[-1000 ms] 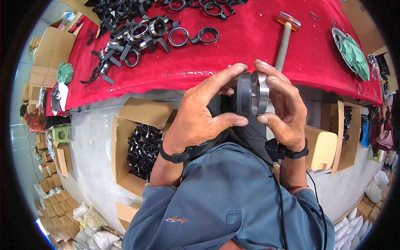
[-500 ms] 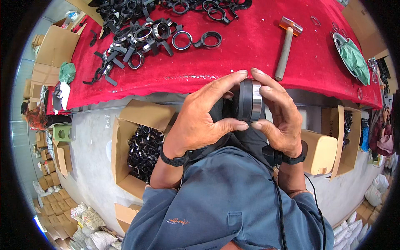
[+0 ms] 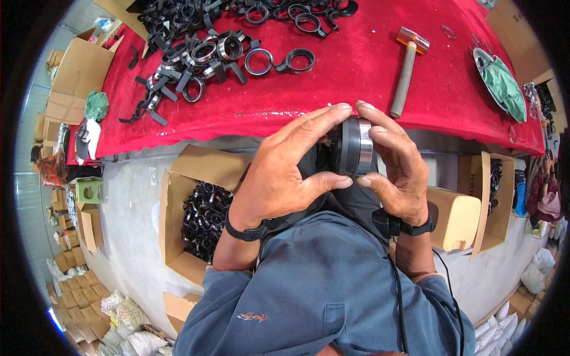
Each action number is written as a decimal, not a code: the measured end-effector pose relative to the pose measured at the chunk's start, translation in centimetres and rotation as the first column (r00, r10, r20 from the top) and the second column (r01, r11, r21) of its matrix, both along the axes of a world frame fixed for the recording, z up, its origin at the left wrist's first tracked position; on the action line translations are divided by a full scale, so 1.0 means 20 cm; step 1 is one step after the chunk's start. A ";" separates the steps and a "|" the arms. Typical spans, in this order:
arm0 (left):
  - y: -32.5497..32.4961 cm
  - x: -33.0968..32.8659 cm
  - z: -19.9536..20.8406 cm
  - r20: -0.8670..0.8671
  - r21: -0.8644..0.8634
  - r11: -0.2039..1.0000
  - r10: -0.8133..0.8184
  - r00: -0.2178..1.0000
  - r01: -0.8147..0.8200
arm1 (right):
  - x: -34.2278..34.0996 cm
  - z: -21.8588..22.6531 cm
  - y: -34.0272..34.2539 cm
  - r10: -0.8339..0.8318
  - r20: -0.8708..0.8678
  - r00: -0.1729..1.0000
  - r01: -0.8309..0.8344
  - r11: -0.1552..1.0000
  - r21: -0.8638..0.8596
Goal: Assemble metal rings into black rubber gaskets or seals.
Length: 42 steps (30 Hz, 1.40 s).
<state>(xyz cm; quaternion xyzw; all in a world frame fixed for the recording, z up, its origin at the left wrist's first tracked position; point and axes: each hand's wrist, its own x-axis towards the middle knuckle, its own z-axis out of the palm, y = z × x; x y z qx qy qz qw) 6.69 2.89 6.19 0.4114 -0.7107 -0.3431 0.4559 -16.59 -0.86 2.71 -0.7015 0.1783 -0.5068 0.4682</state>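
Between my two hands is a round black ring with a shiny silver metal band [image 3: 351,147], held on edge just off the table's front edge. My left hand [image 3: 288,163] grips its black left side, thumb below and fingers above. My right hand [image 3: 399,163] closes on the silver right side in the same manner. The ring's far side and part of its left face are hidden by my fingers. On the table beyond lie a pile of similar black and silver rings with tabs [image 3: 205,53] and a hammer [image 3: 407,68] with a copper-coloured and silver head.
A red cloth [image 3: 350,77] covers the table. Below its edge, an open carton [image 3: 172,228] of black rings stands at left and another carton [image 3: 496,213] at right, beside a beige stool-like block [image 3: 454,218]. A tray with green cloth [image 3: 503,89] sits at the table's right.
Both hands and the ring have shifted very slightly; the grip looks the same. Things on the table have not moved.
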 end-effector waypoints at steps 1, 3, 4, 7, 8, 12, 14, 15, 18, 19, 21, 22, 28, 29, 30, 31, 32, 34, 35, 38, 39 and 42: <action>0.00 0.00 0.00 0.008 0.002 1.000 -0.004 1.000 0.004 | 0.00 0.00 0.00 -0.001 0.000 1.000 0.001 1.000 -0.001; 0.00 0.00 0.01 0.009 0.011 1.000 0.001 1.000 -0.001 | 0.00 0.00 0.00 0.002 0.010 1.000 -0.002 1.000 0.003; 0.01 0.00 0.01 0.010 0.021 1.000 0.006 1.000 -0.006 | 0.00 0.00 0.00 0.003 0.011 1.000 -0.003 1.000 0.002; 0.00 -0.01 0.01 0.013 0.016 1.000 0.007 1.000 -0.007 | 0.00 0.00 -0.01 0.010 0.000 1.000 -0.010 1.000 -0.013; 0.00 -0.01 0.00 0.013 0.015 1.000 0.007 1.000 -0.008 | 0.00 0.00 0.00 0.021 0.019 1.000 -0.021 1.000 0.001; -0.01 -0.01 -0.02 0.044 -0.035 0.999 0.033 0.998 -0.031 | 0.00 0.00 -0.01 0.040 0.044 0.998 -0.041 0.999 0.011; -0.01 -0.01 -0.01 0.021 -0.018 0.999 0.029 0.999 -0.028 | 0.00 -0.01 -0.01 0.035 0.031 0.999 -0.035 0.999 -0.006; -0.01 -0.01 0.00 0.032 -0.021 0.999 0.027 0.999 -0.027 | 0.00 -0.01 -0.01 0.030 0.017 0.999 -0.030 0.999 -0.022; 0.00 -0.02 0.01 -0.045 0.027 1.000 0.011 0.999 -0.010 | 0.00 -0.01 -0.02 -0.015 -0.038 0.999 0.012 0.996 -0.085; 0.00 -0.02 0.01 -0.134 0.077 0.997 0.000 0.991 0.010 | 0.02 -0.02 -0.01 -0.014 -0.037 0.999 0.011 0.996 -0.086; 0.00 -0.02 0.01 -0.142 0.068 0.998 -0.006 0.990 0.016 | 0.05 -0.02 0.01 -0.036 0.096 0.995 0.034 0.999 0.016; 0.00 -0.02 0.00 -0.151 0.062 0.998 -0.011 0.989 0.021 | 0.05 -0.02 0.01 -0.038 0.098 0.994 0.037 0.999 0.013; -0.02 -0.02 -0.09 -0.595 0.194 0.940 -0.114 0.796 0.280 | 0.05 0.02 0.04 -0.072 0.200 0.977 0.032 0.979 0.199; -0.03 -0.01 -0.07 -0.640 0.221 0.905 -0.146 0.754 0.363 | 0.03 0.04 0.01 -0.133 0.104 0.986 0.115 0.980 0.164; -0.03 -0.01 -0.08 -0.637 0.227 0.902 -0.148 0.757 0.367 | 0.01 0.06 -0.01 -0.160 0.006 0.987 0.159 0.981 0.111; -0.03 0.00 -0.10 -0.641 0.215 0.899 -0.165 0.750 0.382 | 0.00 0.08 -0.02 -0.165 -0.066 0.984 0.171 0.979 0.110; -0.03 0.00 -0.12 -0.647 0.200 0.896 -0.183 0.740 0.396 | -0.01 0.10 -0.02 -0.167 -0.140 0.976 0.182 0.977 0.106; -0.03 0.00 -0.15 -0.675 0.181 0.895 -0.189 0.713 0.409 | 0.02 0.09 -0.01 -0.170 -0.164 0.972 0.194 0.971 0.141; -0.04 0.00 -0.17 -0.703 0.157 0.896 -0.194 0.685 0.415 | 0.03 0.09 -0.01 -0.167 -0.188 0.968 0.200 0.965 0.171; -0.04 0.02 -0.22 -0.744 0.202 0.859 -0.178 0.644 0.470 | 0.05 0.06 0.00 -0.158 -0.197 0.968 0.184 0.976 0.119; -0.04 0.02 -0.22 -0.744 0.202 0.858 -0.179 0.644 0.471 | 0.05 0.05 0.01 -0.164 -0.138 0.977 0.194 0.950 0.246; -0.06 0.01 -0.22 -0.739 0.195 0.908 -0.113 0.664 0.372 | 0.09 0.00 0.01 -0.291 0.007 0.957 0.280 0.928 0.244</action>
